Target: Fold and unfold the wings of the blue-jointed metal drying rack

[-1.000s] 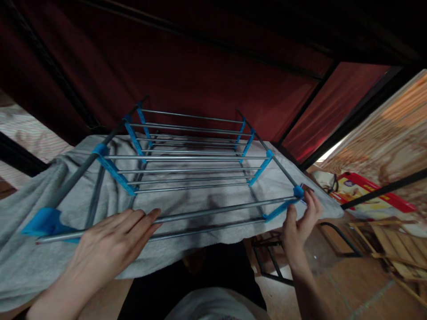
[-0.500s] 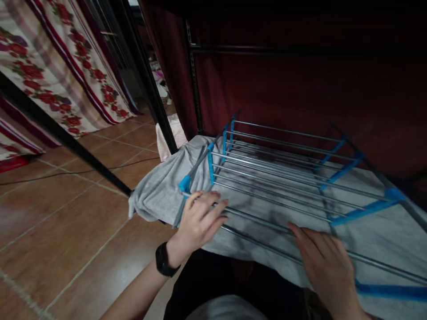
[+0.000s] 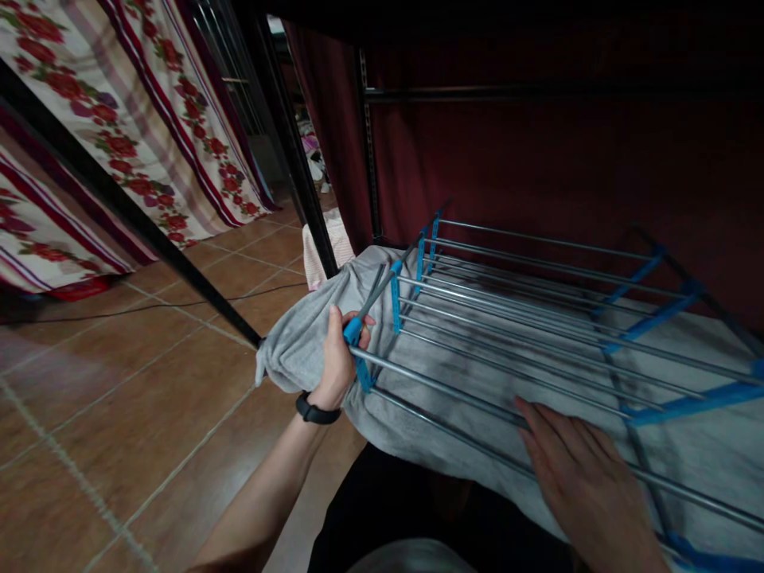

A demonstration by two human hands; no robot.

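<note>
Scene: a person bends over a drying rack (image 3: pixel 513 318) laid on a grey towel (image 3: pixel 298 350), indoors under dim light.
Just changed: half a second ago the left hand (image 3: pixel 334 358) lay open across the rails. Now it is closed around the blue corner joint (image 3: pixel 353 330) at the rack's near-left corner, thumb on the outer side.
Right hand: the right hand (image 3: pixel 588 477) has barely moved. It rests palm down on the rack's two nearest rails, fingers loosely spread, holding nothing.
What it means: judging by the grips, the work has passed from feeling along the rails to taking firm hold of one corner, with the flat hand steadying the frame.
Where the rack is: directly in front of the person, on top of the towel, which spills past its left end.
Long axis: the steel rails run left to right across the person, dipping toward the lower right of the view.
Pointing: the side bars and their blue brackets (image 3: pixel 656 314) lead away from the person toward the dark red curtain (image 3: pixel 537 159) behind the rack.
Around the rack: a black wristband (image 3: pixel 316 412) just below the near-left corner, tiled floor (image 3: pixel 119 414) to its left, and a floral curtain (image 3: pixel 119 135) well beyond that.
</note>
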